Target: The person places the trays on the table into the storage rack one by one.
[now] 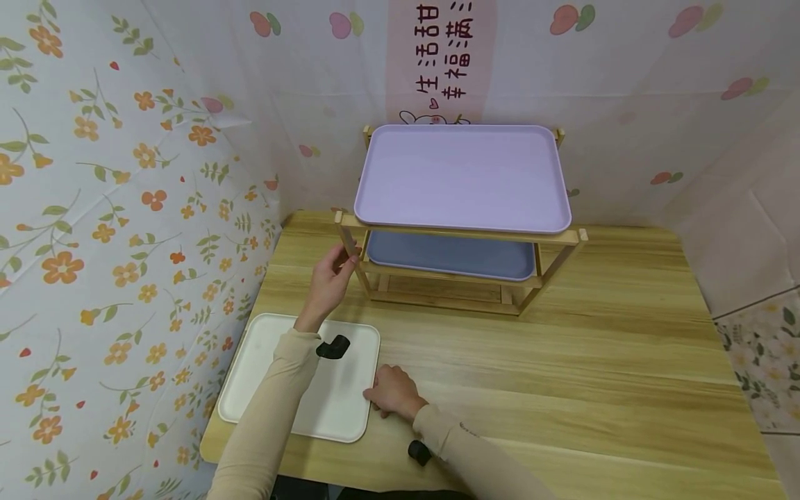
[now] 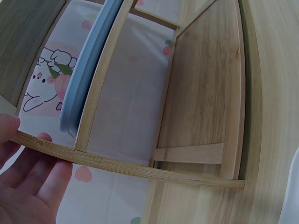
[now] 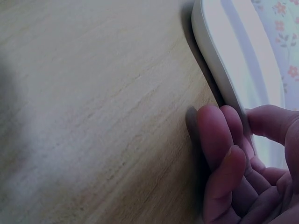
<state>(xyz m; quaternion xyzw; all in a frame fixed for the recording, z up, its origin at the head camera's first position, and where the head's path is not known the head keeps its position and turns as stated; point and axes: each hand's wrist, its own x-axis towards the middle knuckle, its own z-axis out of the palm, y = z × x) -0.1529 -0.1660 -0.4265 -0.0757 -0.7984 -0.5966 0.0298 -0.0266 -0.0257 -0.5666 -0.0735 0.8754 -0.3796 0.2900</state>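
Left hand (image 1: 329, 276) grips the front-left post of the wooden rack (image 1: 381, 281), fingers curled round it; rack sits at the table's (image 1: 594, 361) back edge, lilac tray (image 1: 462, 177) on top, blue tray (image 1: 450, 255) on the shelf below. Right hand (image 1: 394, 392) rests at the right edge of the white tray (image 1: 337, 410), fingers curled against its rim, thumb over it; that tray lies flat at the front-left corner.

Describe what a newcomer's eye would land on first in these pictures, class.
First, the lilac tray on top of the wooden rack at the table's back, a blue tray on the shelf below. Next, the left hand grips the rack's front left post, while the right hand pinches the white tray at its near right edge.
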